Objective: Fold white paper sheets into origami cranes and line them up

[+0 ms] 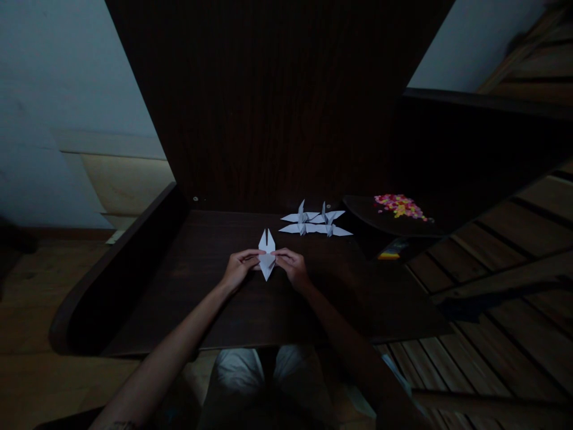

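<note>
A partly folded white origami paper [267,261] is held just above the dark desk, its two narrow split points facing away from me and a single point toward me. My left hand [240,266] pinches its left edge between thumb and fingers. On the opposite edge, my right hand [292,264] grips it the same way. Behind and to the right, several finished white paper cranes [316,227] stand close together, wings spread and touching or overlapping.
Small pink, yellow and red bits [400,206] lie heaped on a raised dark corner shelf [364,214] at the right. Beneath it sits a small item with a yellow-orange edge [389,249]. A raised side panel [111,269] borders the desk [179,310] on the left.
</note>
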### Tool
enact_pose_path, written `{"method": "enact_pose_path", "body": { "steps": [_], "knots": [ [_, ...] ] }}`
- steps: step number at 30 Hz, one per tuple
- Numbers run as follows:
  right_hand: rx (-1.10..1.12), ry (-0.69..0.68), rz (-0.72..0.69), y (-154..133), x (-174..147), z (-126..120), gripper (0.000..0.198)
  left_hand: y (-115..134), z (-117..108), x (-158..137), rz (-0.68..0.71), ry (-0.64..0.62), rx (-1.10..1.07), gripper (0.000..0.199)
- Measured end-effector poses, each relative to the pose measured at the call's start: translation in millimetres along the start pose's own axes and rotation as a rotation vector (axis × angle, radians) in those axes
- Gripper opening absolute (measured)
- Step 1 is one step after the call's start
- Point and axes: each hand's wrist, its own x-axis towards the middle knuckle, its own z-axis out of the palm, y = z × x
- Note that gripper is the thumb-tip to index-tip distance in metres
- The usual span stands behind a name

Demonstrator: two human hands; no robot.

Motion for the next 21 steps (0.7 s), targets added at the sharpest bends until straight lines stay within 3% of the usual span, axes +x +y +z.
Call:
{"method": "enact_pose_path", "body": {
  "steps": [6, 10, 13, 17, 21],
  "knots": [
    [-0.111, -0.013, -0.118, -1.4, 1.0, -2.2, 0.010, 1.4, 0.7, -1.0, -0.027, 0.003, -0.004, 0.028],
    [-0.148, -0.027, -0.112, -6.2, -0.6, -0.6, 0.011, 1.7, 2.0, -2.0, 0.054, 0.021, 0.161, 0.033],
    [-0.126, 0.017, -0.084, -8.0, -2.3, 3.3, 0.009, 1.2, 3.1, -2.1, 0.085, 0.007, 0.128, 0.041],
    [-0.034, 0.106, -0.025, -5.8, -2.4, 8.1, 0.027, 1.1, 4.2, -1.8, 0.055, -0.002, 0.057, 0.054],
    [-0.009, 0.118, -0.009, -4.5, -1.7, 8.1, 0.034, 2.0, 4.7, -2.8, 0.066, -0.022, 0.074, 0.053]
  ]
}}
